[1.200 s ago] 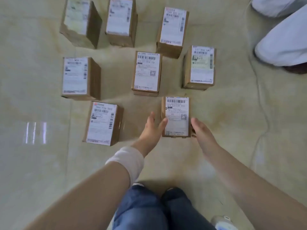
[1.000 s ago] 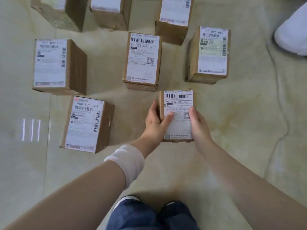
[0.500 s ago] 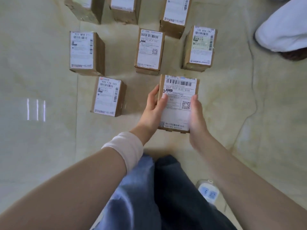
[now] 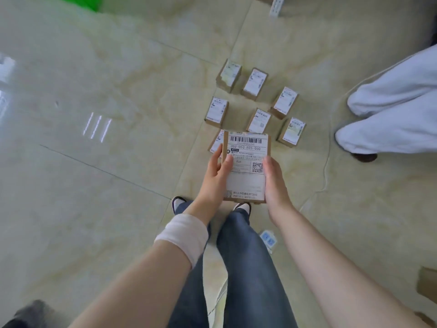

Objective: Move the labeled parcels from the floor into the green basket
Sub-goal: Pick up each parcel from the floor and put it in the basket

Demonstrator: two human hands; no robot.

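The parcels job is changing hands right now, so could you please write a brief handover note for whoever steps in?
Left hand and right hand: both grip the held parcel by its sides, label up, clear of the floor.
Floor parcels: seven show ahead, one partly hidden behind the held parcel.
Green basket: only a green edge shows at top left; contents unseen.
Done: one parcel lifted.
Left: carry it to the basket, then the others.

My arms are bare, without sleeves in view. Around my left wrist I wear a wide white band [image 4: 183,235] of soft cloth, like a bandage or a sweatband. My legs are in blue denim jeans [image 4: 246,268]. My shoes [image 4: 242,206] have white toes with a dark edge at the opening.
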